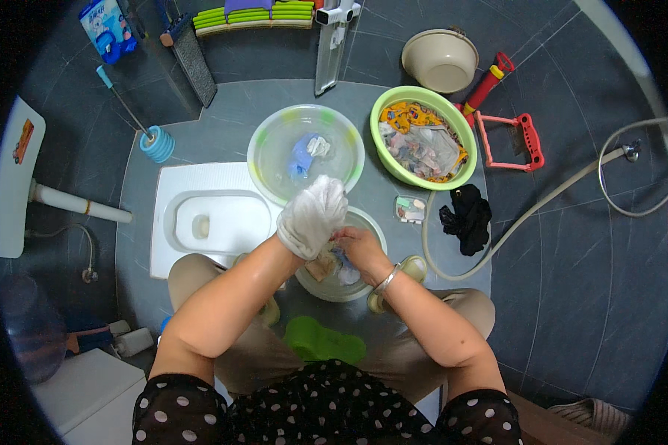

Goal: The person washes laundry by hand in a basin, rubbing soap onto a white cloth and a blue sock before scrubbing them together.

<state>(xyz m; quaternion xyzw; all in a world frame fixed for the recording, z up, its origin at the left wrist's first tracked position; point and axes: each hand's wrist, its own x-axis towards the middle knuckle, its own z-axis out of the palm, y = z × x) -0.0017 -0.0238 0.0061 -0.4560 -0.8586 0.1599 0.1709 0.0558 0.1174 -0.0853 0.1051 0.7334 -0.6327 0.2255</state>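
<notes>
She's mid-scrub: left hand point(304, 236) and right hand point(356, 245) wring 1 white cloth point(315, 211) over the near basin point(369, 222); rinsing likely follows.

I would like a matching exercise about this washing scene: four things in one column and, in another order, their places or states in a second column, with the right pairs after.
Things:
1. white cloth
2. green basin
3. black garment
4. beige bowl

Places or states:
A. lies on the floor beside the hose
B. empty, near the top of the picture
C. wrapped over the left hand, above the small basin
D. filled with mixed coloured laundry

Pairs: 1-C, 2-D, 3-A, 4-B
</notes>
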